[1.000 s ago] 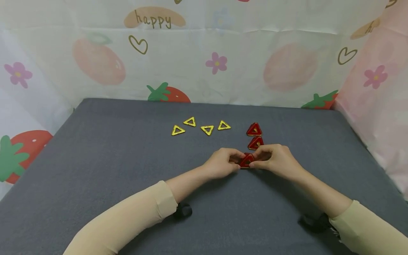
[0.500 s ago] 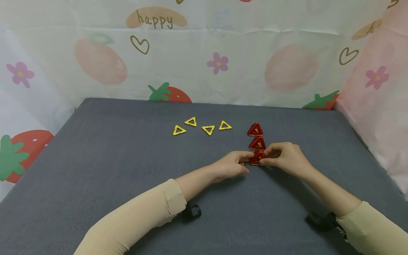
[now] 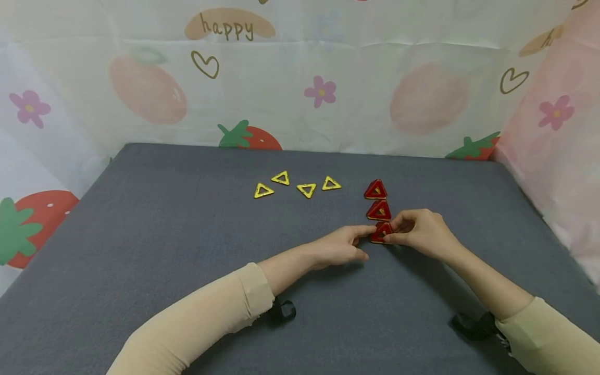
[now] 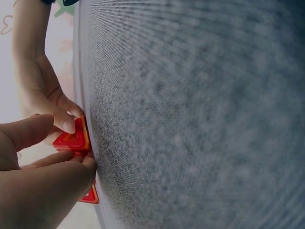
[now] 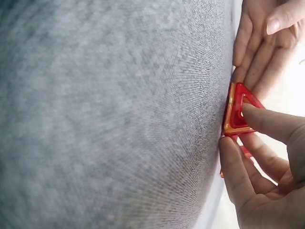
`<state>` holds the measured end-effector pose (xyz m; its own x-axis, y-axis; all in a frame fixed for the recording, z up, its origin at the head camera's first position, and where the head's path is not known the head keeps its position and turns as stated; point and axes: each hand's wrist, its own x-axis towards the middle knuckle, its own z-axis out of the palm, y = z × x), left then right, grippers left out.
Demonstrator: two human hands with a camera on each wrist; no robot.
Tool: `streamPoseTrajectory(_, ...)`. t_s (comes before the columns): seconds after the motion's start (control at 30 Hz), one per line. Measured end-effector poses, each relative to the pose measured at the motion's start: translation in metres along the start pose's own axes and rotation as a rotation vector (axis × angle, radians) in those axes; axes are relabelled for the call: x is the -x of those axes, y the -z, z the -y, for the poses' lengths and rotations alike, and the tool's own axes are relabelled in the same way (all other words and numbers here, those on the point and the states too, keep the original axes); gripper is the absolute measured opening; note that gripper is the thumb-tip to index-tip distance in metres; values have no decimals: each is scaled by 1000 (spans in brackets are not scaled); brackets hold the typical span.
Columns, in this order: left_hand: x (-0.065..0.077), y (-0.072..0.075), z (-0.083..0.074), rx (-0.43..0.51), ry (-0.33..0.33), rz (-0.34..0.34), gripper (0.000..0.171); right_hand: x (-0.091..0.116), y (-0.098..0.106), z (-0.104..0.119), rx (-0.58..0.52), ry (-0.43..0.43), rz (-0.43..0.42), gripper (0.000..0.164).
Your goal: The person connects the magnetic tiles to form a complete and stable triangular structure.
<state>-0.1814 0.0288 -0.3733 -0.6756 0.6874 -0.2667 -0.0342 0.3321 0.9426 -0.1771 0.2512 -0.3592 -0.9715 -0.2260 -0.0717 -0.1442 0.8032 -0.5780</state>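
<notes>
A small red pyramid of magnetic triangle tiles (image 3: 377, 238) stands on the table between my hands, the nearest in a column. My right hand (image 3: 424, 232) pinches its right side, with the thumb on the front face, as the right wrist view shows on the red pyramid (image 5: 244, 89). From the left, my left hand (image 3: 335, 246) touches it with extended fingers, the thumb held apart. Directly behind it stand a middle red pyramid (image 3: 374, 212) and a far red pyramid (image 3: 372, 193). My fingers cover part of the near pyramid.
Several yellow triangle tiles lie flat to the left of the column, among them a leftmost yellow tile (image 3: 262, 195) and a rightmost yellow tile (image 3: 330, 187). A grey cloth (image 3: 187, 229) covers the table. Printed curtains (image 3: 347, 125) hang at its back and sides.
The near red pyramid has moved right and slightly back, into line behind the others' front. My left hand has gone from pinching it to touching it with extended fingers; my right hand keeps its pinch.
</notes>
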Motion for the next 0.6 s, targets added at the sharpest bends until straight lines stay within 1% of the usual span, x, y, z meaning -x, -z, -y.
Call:
streamPoseTrajectory(0.17, 0, 1, 0, 20, 1, -14, 67, 0, 0, 0, -9, -5, 7, 22)
streamPoseTrajectory(0.33, 0, 1, -1, 52, 0, -36, 64, 0, 1, 1, -23, -8, 20, 27)
streamPoseTrajectory(0.6, 5, 4, -2, 87, 14, -148, 60, 0, 10, -1, -45, -9, 80, 41)
